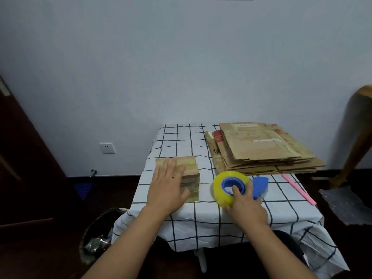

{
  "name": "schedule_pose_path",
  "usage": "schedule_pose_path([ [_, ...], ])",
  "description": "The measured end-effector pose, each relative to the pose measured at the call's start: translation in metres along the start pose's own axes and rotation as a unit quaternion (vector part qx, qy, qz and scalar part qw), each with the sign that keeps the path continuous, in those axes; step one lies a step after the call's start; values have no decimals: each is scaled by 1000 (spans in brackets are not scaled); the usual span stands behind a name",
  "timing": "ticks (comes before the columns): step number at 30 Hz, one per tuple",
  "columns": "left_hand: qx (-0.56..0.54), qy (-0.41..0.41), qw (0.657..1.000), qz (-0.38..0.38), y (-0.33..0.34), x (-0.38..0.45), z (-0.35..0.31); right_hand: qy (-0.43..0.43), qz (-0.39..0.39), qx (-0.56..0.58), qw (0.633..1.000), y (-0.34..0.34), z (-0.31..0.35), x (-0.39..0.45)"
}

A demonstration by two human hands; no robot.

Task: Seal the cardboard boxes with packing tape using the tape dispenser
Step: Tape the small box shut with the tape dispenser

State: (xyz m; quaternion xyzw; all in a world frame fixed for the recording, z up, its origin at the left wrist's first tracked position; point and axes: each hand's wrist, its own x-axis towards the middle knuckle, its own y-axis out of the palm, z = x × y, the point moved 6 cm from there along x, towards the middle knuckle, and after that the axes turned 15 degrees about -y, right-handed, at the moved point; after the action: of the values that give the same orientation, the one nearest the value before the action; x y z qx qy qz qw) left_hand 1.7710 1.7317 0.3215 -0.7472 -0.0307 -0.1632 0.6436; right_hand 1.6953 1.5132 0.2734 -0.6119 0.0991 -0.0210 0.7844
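A small cardboard box point(191, 178) stands on the left half of the checked tablecloth point(281, 208), with tape across its top. My left hand point(168, 188) lies flat on the box, fingers straight and spread. To the right, the tape dispenser point(237, 188) rests on the cloth: a yellow tape roll on a blue core with a blue cutter head. My right hand point(245, 204) grips it, the thumb hooked inside the blue core and the fingers curled round the roll's near side.
A stack of flattened cardboard boxes point(261, 148) fills the table's back right. A pink stick point(298, 188) lies near the right edge. A bin with a dark liner point(98, 234) stands on the floor at the left; a wooden chair leg point(354, 137) rises at the right.
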Motion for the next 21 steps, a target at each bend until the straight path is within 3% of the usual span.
schedule_pose_path([
  [13,-13,6,1000,22,1,4,0,-25,-60,10,998,-4,1,-17],
  [18,-18,-5,999,36,-1,9,1,-37,-105,101,989,-14,-9,-32],
  [21,-24,-7,999,42,-2,11,2,-46,-156,261,952,-29,-20,-35],
])
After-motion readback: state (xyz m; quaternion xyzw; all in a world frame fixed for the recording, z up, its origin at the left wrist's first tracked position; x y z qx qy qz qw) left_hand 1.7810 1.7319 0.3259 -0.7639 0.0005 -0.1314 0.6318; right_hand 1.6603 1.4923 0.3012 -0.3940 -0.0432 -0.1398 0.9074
